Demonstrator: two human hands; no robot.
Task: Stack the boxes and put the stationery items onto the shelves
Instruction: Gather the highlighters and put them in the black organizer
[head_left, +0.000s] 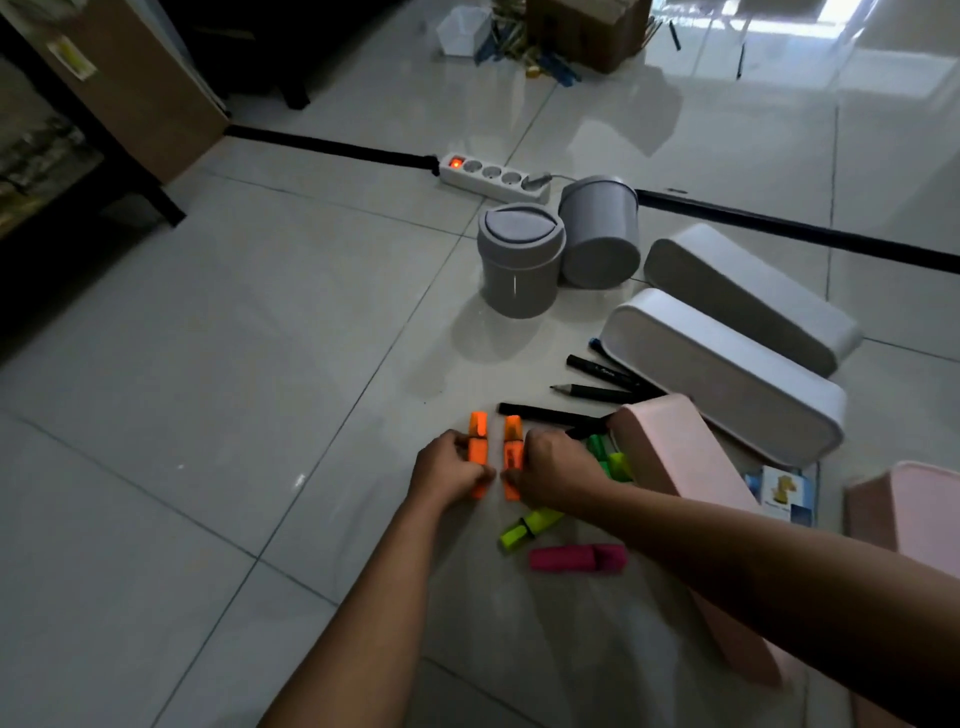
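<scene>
Currently the step in hand appears to be gathering loose stationery from the glossy grey tiled floor (208, 338); no box is stacked yet and no item has reached a shelf. The left hand (447, 467) is curled around one short orange plastic highlighter (478, 447), and the right hand (550, 473) is curled around a second orange highlighter (512, 447). The two markers stand side by side, close but apart, caps pointing away from the person.

Remaining items lie just beside the right hand: a yellow-green highlighter (530, 527), a flat pink highlighter (576, 558), green highlighters (613, 462) partly hidden behind the wrist, and several long black pens (550, 413) running under the edge of an overturned pale pink oblong plastic box (680, 499). Two white oblong plastic boxes (727, 374) lie tipped beyond it, with two grey round lidded bins (519, 260) farther off.

The next move, as a judgement, calls for bringing both orange markers together into one hand, or lifting them clear, so the other colours can be collected.

Open floor lies to the left and toward the person. To the right the pink box crowds the forearm. Ahead, a white power strip (493, 176) with its switch lit and a black cable (332, 148) cross the floor. A dark shelving unit (104, 156) stands at far left.
</scene>
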